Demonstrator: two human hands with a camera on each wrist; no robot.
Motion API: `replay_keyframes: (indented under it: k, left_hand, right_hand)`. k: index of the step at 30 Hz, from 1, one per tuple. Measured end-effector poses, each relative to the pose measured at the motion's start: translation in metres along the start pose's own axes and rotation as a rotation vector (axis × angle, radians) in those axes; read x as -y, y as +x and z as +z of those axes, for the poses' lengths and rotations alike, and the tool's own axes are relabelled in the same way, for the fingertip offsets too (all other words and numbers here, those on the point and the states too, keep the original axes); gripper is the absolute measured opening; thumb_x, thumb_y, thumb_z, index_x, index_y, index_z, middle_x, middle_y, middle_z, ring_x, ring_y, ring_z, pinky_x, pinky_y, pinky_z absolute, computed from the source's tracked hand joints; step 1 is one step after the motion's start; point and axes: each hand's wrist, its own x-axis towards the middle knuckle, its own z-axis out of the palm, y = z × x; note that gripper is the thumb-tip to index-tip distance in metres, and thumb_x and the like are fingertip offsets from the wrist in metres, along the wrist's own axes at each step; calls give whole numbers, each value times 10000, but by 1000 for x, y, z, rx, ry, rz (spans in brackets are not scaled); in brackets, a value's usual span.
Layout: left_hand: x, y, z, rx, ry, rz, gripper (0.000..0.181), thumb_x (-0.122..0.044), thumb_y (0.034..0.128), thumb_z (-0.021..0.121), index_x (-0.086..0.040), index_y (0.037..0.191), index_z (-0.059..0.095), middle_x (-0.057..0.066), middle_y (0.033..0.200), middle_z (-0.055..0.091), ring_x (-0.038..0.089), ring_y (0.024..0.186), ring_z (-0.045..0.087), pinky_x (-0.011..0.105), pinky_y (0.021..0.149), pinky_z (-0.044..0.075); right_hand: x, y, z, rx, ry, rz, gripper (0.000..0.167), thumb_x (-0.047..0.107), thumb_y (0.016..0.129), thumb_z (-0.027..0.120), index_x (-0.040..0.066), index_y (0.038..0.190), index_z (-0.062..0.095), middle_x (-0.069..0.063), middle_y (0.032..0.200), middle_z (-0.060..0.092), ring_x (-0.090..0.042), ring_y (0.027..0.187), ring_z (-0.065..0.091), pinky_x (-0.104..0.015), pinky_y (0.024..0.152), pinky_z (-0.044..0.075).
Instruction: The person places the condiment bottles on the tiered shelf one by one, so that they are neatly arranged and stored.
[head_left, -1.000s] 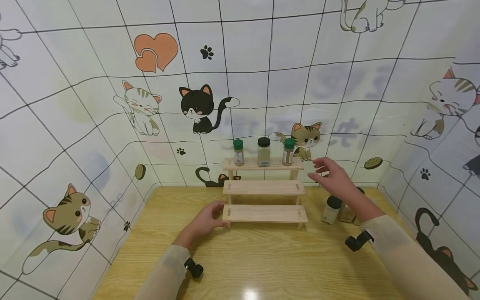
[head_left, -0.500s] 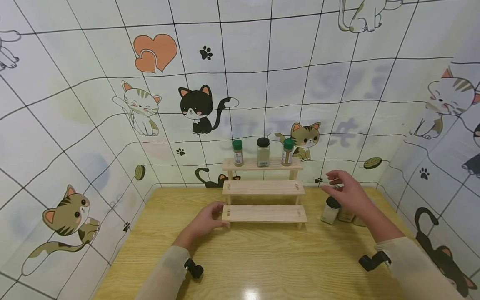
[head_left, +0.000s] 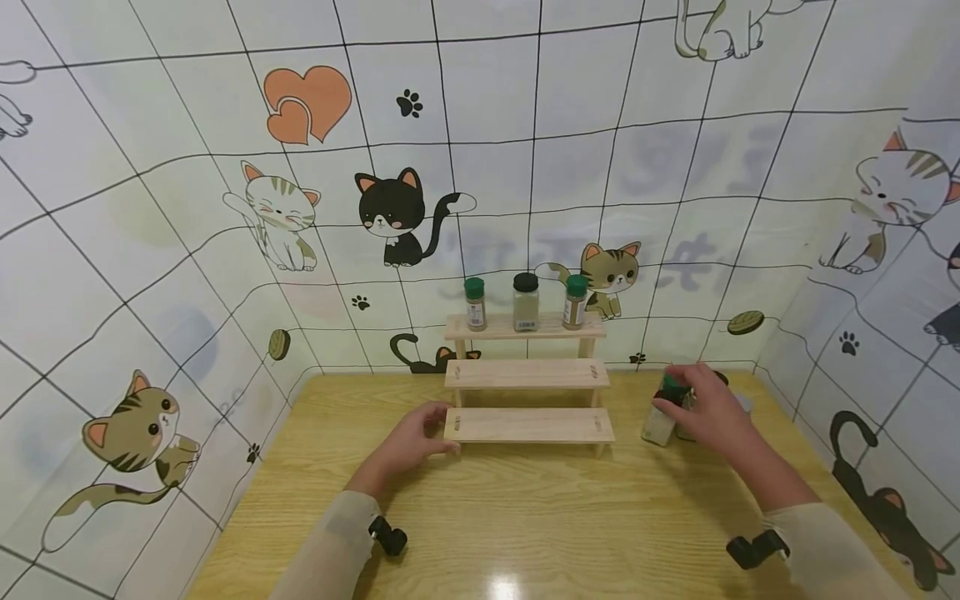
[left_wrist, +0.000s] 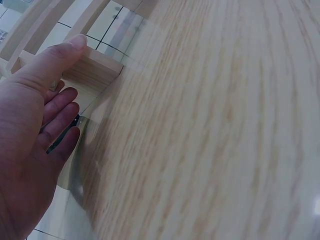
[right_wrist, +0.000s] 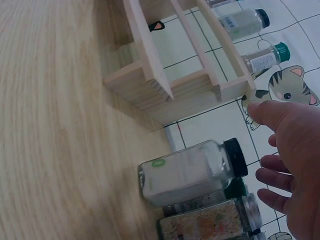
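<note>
The jars within reach stand in a tight cluster on the table, to the right of the three-tier wooden rack point(head_left: 528, 425): a black-capped jar point(right_wrist: 182, 172), a green-capped jar point(right_wrist: 235, 189) tucked close by it, and a grain-filled jar point(right_wrist: 200, 222) alongside. The right hand point(head_left: 708, 408) hangs over their caps, thumb and fingers parted, with nothing in its grasp; which jar it aims for cannot be told. The left hand point(head_left: 412, 437) lightly holds the left end of the rack's lowest shelf, its lower fingers loose.

The step in hand looks like picking one jar out of the group. It would go best with the fingers coming straight down around a single cap, thumb opposite them, then a vertical lift until the base clears its neighbours, since the glass sides could knock. The left hand should steady rather than push, as a nudge could rattle the top shelf's left green-capped bottle point(head_left: 476, 312), squat black-capped bottle point(head_left: 526, 312) and right green-capped bottle point(head_left: 574, 312).

The black-capped jar is clear glass, flat-sided with rounded shoulders and pale contents, probably slick if held loosely; its neighbour's filling is speckled and coarse. The rack is pale, matt, straight-edged wood. The table point(head_left: 540, 517) is yellower, streaked with grain and glossy enough to throw back a light, and behind it hangs a smooth cat-print wall covering point(head_left: 487, 92)
</note>
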Motion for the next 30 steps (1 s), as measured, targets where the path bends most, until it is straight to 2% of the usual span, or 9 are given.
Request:
replay_keyframes:
  k: [3,5,10,15,22,27,30]
  left_hand:
    - [-1,0,0,4,-11,-3,725,-310,892,969,-111,1498,624,52,1390,705,279,1324,633,558,1172,465]
    - [-1,0,0,5,-9,-7,725,-308,888,972,-111,1494,627,49,1388,707,274,1323,633,553,1175,462]
    - [-2,1,0,5,-7,-10,734,-301,877,981,-99,1488,628,55,1395,705,278,1324,631,553,1182,456]
    - [-4,0,1,3,-6,-11,716,-273,878,982,-92,1476,633,57,1383,707,281,1307,635,555,1172,465]
    - [-3,1,0,-4,7,-11,723,-286,880,980,-93,1484,633,61,1376,708,279,1302,636,553,1166,468]
    - [-4,1,0,-3,3,-18,733,-305,878,981,-104,1489,629,52,1373,709,272,1304,639,548,1166,469]
    - [-3,1,0,0,1,-15,733,-300,879,981,-101,1488,626,52,1371,709,267,1304,638,541,1166,469]
  right_hand:
    - [-4,-3,4,-24,-59,-26,620,255,1032,832,-64,1493,568,-289,1347,582,-529,1219,595,-728,941,518]
    - [-6,-5,7,-43,-100,-46,611,253,1008,857,-64,1463,601,-270,1290,603,-512,1144,607,-708,899,521]
    - [-11,-5,15,-107,-204,-112,545,245,915,935,-51,1304,694,-265,1164,662,-557,1069,634,-740,876,506]
    - [-16,-3,22,-111,-289,-120,524,274,899,944,-26,1263,716,-269,1169,691,-532,1074,661,-759,866,495]
    - [-12,0,22,-18,-305,-66,555,284,945,905,-44,1338,693,-289,1256,684,-569,1207,614,-791,1004,429]
    - [-15,1,21,-22,-307,-94,539,255,903,937,-43,1305,737,-272,1195,724,-526,1109,662,-752,986,465]
    - [-16,-1,22,-44,-296,-120,534,249,873,956,-38,1281,766,-280,1194,743,-514,1105,677,-756,1054,435]
